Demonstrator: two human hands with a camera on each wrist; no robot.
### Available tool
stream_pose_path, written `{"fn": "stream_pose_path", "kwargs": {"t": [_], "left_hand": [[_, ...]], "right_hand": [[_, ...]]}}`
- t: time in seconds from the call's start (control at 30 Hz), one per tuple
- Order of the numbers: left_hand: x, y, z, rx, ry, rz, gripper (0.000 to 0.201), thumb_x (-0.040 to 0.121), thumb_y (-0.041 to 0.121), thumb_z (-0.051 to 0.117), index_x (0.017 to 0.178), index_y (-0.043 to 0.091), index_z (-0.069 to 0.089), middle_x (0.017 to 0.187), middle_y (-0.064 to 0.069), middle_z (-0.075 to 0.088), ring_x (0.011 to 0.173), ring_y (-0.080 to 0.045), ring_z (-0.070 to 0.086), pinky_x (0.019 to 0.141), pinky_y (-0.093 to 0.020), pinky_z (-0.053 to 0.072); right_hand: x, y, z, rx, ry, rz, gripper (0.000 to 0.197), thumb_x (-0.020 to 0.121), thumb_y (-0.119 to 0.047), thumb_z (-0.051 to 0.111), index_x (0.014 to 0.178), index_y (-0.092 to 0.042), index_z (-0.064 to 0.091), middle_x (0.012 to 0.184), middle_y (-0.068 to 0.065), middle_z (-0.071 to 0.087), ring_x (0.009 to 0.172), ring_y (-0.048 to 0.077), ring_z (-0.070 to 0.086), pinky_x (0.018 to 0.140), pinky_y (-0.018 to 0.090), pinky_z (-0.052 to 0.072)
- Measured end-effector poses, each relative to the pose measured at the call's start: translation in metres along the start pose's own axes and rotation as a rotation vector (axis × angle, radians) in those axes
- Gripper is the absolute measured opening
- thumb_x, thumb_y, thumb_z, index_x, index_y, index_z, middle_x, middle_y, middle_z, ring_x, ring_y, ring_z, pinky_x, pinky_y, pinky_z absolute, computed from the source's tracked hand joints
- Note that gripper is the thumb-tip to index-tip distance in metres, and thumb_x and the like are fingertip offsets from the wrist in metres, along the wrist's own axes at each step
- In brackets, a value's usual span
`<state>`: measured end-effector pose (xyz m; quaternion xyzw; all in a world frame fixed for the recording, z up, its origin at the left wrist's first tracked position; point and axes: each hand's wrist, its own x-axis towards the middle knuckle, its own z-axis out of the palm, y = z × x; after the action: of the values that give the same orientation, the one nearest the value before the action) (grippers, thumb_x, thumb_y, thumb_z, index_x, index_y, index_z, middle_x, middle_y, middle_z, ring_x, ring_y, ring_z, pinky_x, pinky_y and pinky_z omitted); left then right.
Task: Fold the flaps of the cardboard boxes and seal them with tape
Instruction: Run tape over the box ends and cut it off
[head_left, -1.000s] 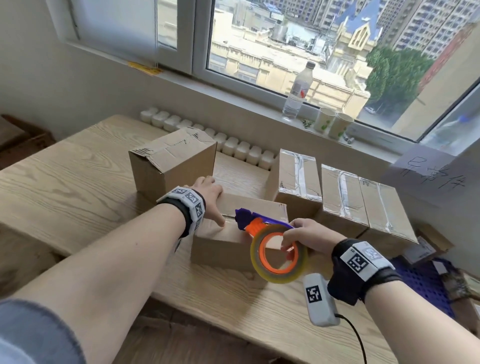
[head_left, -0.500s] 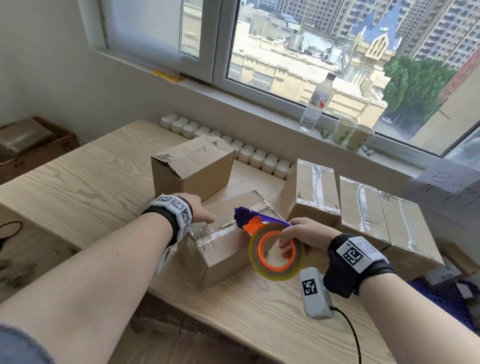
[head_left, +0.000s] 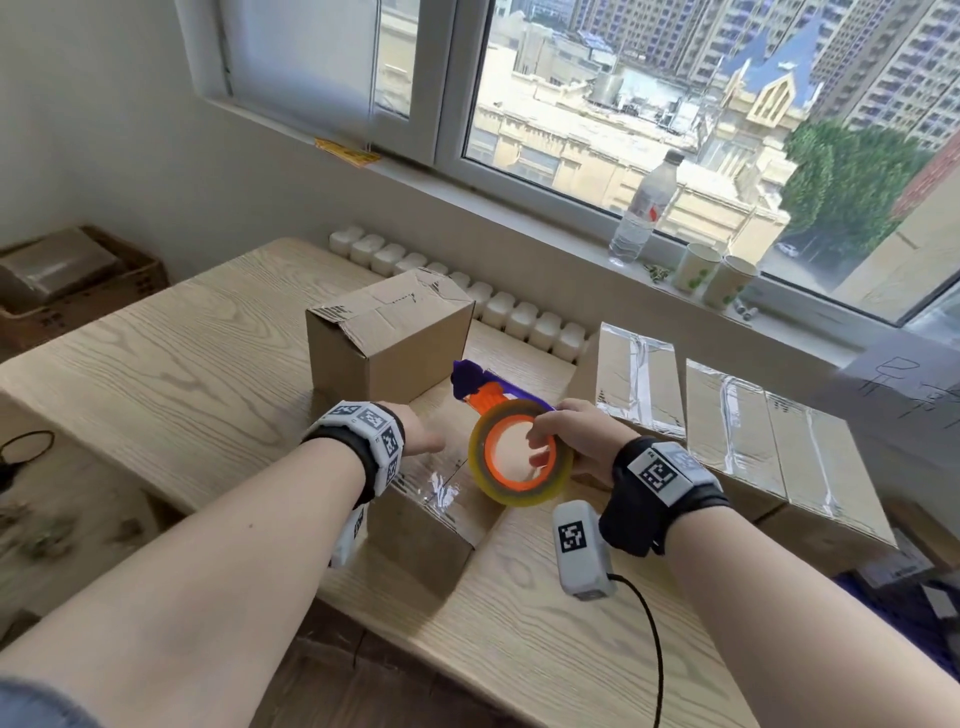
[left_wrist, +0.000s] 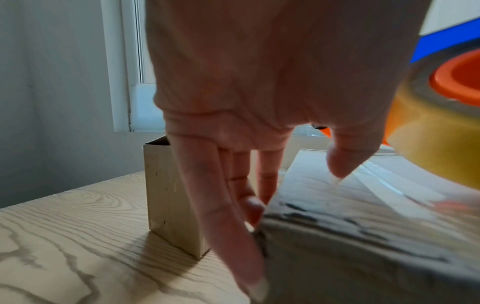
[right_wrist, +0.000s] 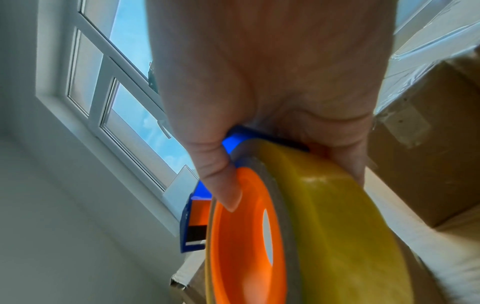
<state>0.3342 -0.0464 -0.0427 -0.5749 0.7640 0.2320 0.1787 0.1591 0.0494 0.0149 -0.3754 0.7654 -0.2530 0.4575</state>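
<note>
A cardboard box (head_left: 426, 535) stands near the table's front edge with one corner toward me and shiny clear tape (head_left: 436, 491) over its top. My left hand (head_left: 423, 436) rests on its far left edge. In the left wrist view the straight fingers (left_wrist: 228, 226) lie down the box's side (left_wrist: 363, 246) and the thumb (left_wrist: 345, 156) presses on top. My right hand (head_left: 566, 431) grips an orange and purple tape dispenser (head_left: 514, 491) with a yellow roll (right_wrist: 324, 216), held just above the box. Behind them stands a taller box (head_left: 395, 338) with loosely folded flaps.
Three taped boxes (head_left: 727, 426) lie side by side at the right. A row of white containers (head_left: 519, 312) lines the table's back edge (head_left: 291, 249). A bottle (head_left: 644, 208) and paper cups (head_left: 696, 267) stand on the sill. A brown crate (head_left: 67, 280) sits at the left.
The front box has been turned on the table under my left hand, from broadside to corner-first. My right hand kept the dispenser above it. My head view shifted left.
</note>
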Motion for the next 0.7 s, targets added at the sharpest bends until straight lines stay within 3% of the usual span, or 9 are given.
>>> {"fn": "stream_pose_path", "kwargs": {"t": [0.17,0.27,0.37,0.5,0.57,0.63,0.7], "left_hand": [[-0.006,0.005,-0.003,-0.046,0.012,-0.011,0.063,0.095,0.051,0.040,0.138,0.004,0.044,0.140,-0.014,0.048,0.125,-0.027,0.048,0.098,-0.030,0.038],[-0.009,0.009,-0.002,-0.111,0.019,-0.026,0.059,0.099,0.045,0.035,0.140,0.003,0.040,0.144,-0.014,0.043,0.130,-0.027,0.044,0.101,-0.029,0.036],[-0.010,0.027,0.001,-0.176,0.025,0.015,0.053,0.102,0.038,0.032,0.140,0.002,0.041,0.145,-0.016,0.041,0.132,-0.027,0.042,0.101,-0.027,0.035],[-0.007,0.043,0.008,-0.184,0.052,0.044,0.046,0.099,0.038,0.038,0.130,0.007,0.052,0.134,-0.014,0.053,0.122,-0.028,0.051,0.094,-0.028,0.039],[-0.002,0.042,0.003,-0.180,0.130,0.055,0.042,0.096,0.040,0.040,0.119,0.009,0.059,0.123,-0.013,0.060,0.112,-0.029,0.056,0.085,-0.030,0.041],[0.002,0.039,-0.007,-0.240,0.244,0.091,0.036,0.095,0.036,0.041,0.107,0.010,0.063,0.111,-0.011,0.064,0.103,-0.029,0.059,0.075,-0.029,0.041],[0.002,0.042,-0.016,-0.384,0.279,0.169,0.032,0.096,0.031,0.042,0.095,0.010,0.067,0.097,-0.009,0.067,0.094,-0.026,0.062,0.073,-0.028,0.043]], "right_hand": [[0.001,0.007,-0.018,0.025,0.081,-0.073,0.025,0.081,-0.002,0.063,0.104,-0.004,0.053,0.080,0.011,0.062,0.066,0.020,0.061,0.067,0.033,0.053],[0.001,0.012,-0.029,0.000,0.140,-0.105,0.030,0.078,0.000,0.065,0.106,-0.002,0.054,0.078,0.011,0.061,0.066,0.019,0.059,0.070,0.035,0.052],[0.000,0.016,-0.036,-0.049,0.204,-0.124,0.034,0.075,-0.002,0.069,0.103,-0.011,0.053,0.081,0.008,0.060,0.073,0.019,0.059,0.077,0.037,0.052],[-0.008,0.018,-0.043,-0.090,0.248,-0.163,0.043,0.071,0.003,0.071,0.106,-0.014,0.052,0.083,0.002,0.056,0.072,0.016,0.055,0.064,0.026,0.048],[-0.013,0.021,-0.049,-0.106,0.260,-0.183,0.049,0.069,0.006,0.071,0.110,-0.014,0.052,0.085,0.001,0.055,0.071,0.013,0.054,0.056,0.021,0.044],[-0.018,0.023,-0.055,-0.122,0.263,-0.199,0.053,0.068,0.007,0.071,0.112,-0.016,0.052,0.088,0.001,0.055,0.073,0.014,0.054,0.056,0.020,0.043],[-0.023,0.026,-0.058,-0.135,0.268,-0.220,0.053,0.067,0.008,0.071,0.110,-0.017,0.052,0.092,0.003,0.056,0.076,0.015,0.055,0.059,0.021,0.044]]}}
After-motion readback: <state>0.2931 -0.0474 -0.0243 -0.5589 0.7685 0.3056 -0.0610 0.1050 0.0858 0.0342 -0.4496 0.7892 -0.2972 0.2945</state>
